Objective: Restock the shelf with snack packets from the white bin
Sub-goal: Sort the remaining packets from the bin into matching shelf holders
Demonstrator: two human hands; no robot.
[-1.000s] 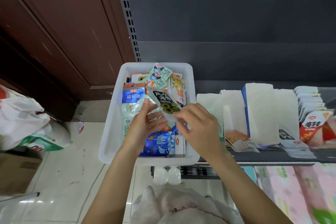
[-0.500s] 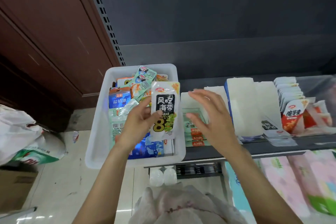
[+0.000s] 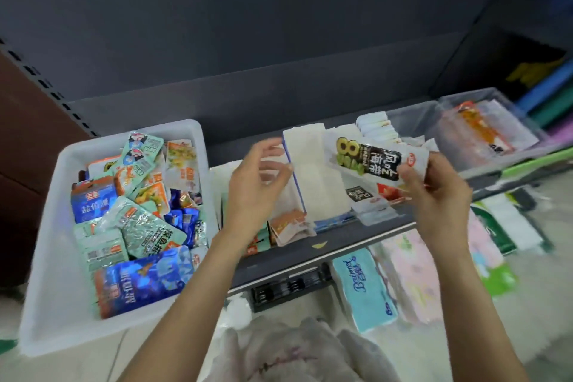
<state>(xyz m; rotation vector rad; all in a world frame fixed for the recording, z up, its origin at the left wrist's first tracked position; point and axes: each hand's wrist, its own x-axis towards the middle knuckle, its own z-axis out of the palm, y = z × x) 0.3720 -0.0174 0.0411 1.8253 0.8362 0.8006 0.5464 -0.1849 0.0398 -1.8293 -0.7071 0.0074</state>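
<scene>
The white bin [image 3: 52,260] stands at the left, full of mixed snack packets [image 3: 139,226]. My right hand [image 3: 434,195] pinches a white and black seaweed packet [image 3: 369,158] with a green 8 on it, held sideways above the dark shelf [image 3: 310,257]. Under it stand rows of white packets. My left hand [image 3: 254,186] hovers over the shelf's left rows with relaxed fingers. Its thumb lies against a white box with a blue edge [image 3: 313,177], and it holds nothing.
A clear tray [image 3: 483,133] with orange packets sits at the shelf's right end. Tissue packs [image 3: 366,288] lie on the lower level. A brown door [image 3: 28,149] and the slotted shelf upright [image 3: 49,90] are at the left.
The seaweed packet passed from my left hand to my right hand and moved right, from over the bin to above the shelf rows. My left hand moved right to the blue-edged box.
</scene>
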